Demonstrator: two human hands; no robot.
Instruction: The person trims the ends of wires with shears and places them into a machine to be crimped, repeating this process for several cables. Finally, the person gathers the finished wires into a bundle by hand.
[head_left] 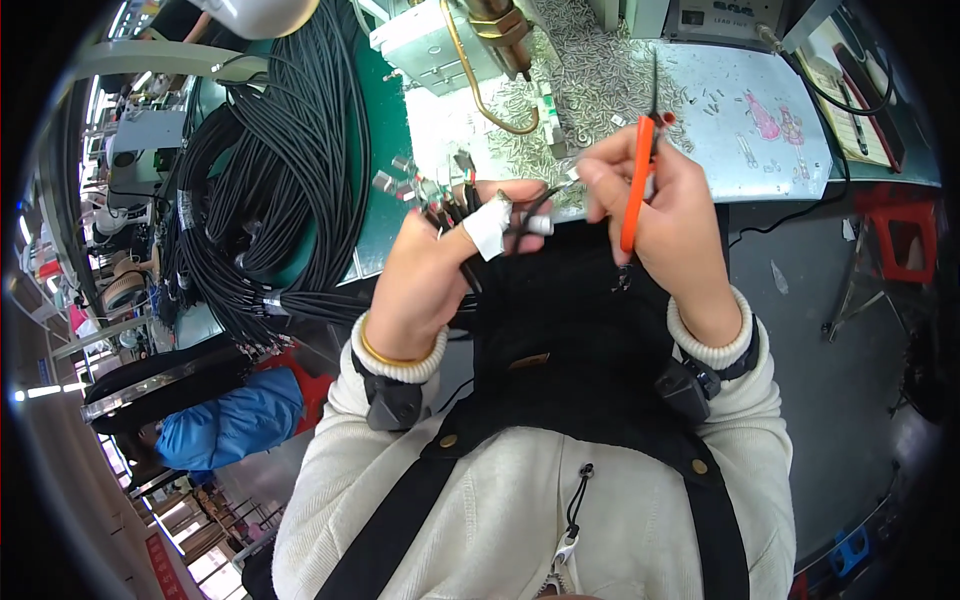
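My left hand [420,265] is closed round several black cables [445,212] whose metal connector ends fan out above the fingers. White tape [487,228] wraps its thumb. One cable end [540,205] bends out toward my right hand [670,200]. That hand is closed, with an orange-handled tool [635,190] lying across the palm; the tool's thin dark tip points away from me. Its thumb and forefinger pinch close to a small metal piece at the cable end, though I cannot tell whether they grip it. Both hands hover above the near edge of the bench.
A machine with a copper-coloured tube [505,125] stands at the far side, amid many small metal pieces [600,75] on the bench. Thick coils of black cable [290,150] lie on the left. A notebook [850,110] is at far right, a red stool [900,235] below it.
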